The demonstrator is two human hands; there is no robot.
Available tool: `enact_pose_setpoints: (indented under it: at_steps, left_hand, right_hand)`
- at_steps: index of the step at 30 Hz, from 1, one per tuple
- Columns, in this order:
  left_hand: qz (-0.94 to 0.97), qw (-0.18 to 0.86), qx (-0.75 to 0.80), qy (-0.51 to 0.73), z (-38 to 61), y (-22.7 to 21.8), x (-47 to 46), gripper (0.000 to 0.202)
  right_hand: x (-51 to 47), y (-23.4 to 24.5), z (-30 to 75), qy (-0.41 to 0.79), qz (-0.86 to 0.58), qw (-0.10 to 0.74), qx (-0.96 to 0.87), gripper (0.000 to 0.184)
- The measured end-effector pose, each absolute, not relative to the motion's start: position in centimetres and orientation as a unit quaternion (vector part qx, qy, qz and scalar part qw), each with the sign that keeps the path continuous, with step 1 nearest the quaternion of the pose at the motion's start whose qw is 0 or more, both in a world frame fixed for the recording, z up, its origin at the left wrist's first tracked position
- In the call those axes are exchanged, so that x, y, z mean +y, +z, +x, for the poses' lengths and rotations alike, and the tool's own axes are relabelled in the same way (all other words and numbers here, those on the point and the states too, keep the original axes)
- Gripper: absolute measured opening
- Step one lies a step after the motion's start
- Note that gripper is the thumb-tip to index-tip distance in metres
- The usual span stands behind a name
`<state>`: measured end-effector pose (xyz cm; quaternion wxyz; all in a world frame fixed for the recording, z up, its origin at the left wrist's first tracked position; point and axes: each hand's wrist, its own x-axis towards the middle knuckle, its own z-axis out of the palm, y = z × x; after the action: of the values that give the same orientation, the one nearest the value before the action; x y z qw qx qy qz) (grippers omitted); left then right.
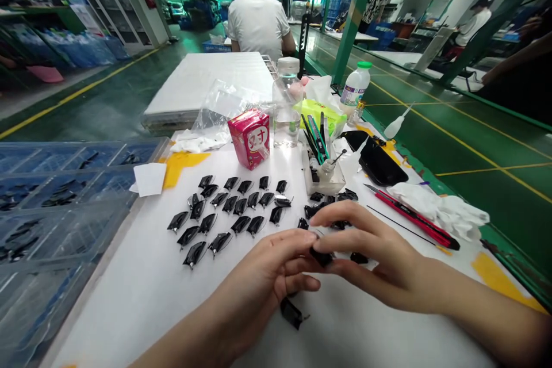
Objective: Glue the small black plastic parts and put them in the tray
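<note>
Both my hands meet low at the centre of the white table (142,293). My left hand (276,270) and my right hand (366,253) pinch a small black plastic part (321,257) between their fingertips, fingers closed on it. Another black part (292,313) lies just under my left hand. Several more black parts (228,213) are laid out in rows to the left of my hands, and a looser heap (332,201) sits right behind my right hand's fingers.
A red utility knife (409,215) and white cloth (444,207) lie to the right. Behind are a clear tool box (323,175), a pink carton (250,138), water bottle (286,103), black phone (379,164). Blue compartment trays (56,201) fill the left. A person in white (257,17) sits beyond.
</note>
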<state>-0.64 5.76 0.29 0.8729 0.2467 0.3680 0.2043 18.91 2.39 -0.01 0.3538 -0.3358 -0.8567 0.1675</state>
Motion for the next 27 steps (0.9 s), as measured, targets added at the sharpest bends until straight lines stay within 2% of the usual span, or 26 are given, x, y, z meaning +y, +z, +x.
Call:
enact_pose_setpoints:
  at_steps: [2,4,5,8,11,16,18,23,27]
  left_hand:
    - [0.233,0.853,0.406,0.231,-0.5,0.5,5.9,0.016]
    - [0.228,0.843,0.419,0.249,-0.5,0.7,6.0,0.020]
    - [0.229,0.841,0.419,0.254,-0.4,0.7,6.1,0.020]
    - [0.236,0.835,0.423,0.261,-0.4,1.0,6.2,0.017]
    - [0.249,0.830,0.426,0.259,-0.4,1.0,6.3,0.014]
    - [0.337,0.802,0.412,0.271,-0.4,0.8,6.2,0.015]
    - [0.381,0.780,0.411,0.279,-0.4,0.8,6.0,0.016]
    - [0.495,0.714,0.396,0.298,-0.5,0.9,5.1,0.016]
    - [0.576,0.656,0.395,0.287,-0.5,0.3,4.6,0.013]
  right_hand:
    - [2.8,0.5,19.9,0.159,-0.406,0.343,-0.832,0.034]
    - [3.2,0.9,21.7,0.148,-0.524,0.303,-0.782,0.024]
    - [3.4,0.9,22.8,0.137,-0.589,0.244,-0.758,0.016]
    - [4.0,0.6,25.5,0.061,-0.698,-0.009,-0.713,0.013]
    - [4.3,-0.5,26.6,0.044,-0.703,-0.085,-0.705,0.015]
    - [4.7,-1.1,26.3,0.055,-0.689,-0.095,-0.716,0.015]
    - [4.6,-0.4,26.0,0.071,-0.680,-0.075,-0.726,0.013]
    - [3.0,1.8,24.1,0.188,-0.609,0.136,-0.758,0.013]
    - [1.5,2.2,21.9,0.137,-0.526,0.231,-0.807,0.009]
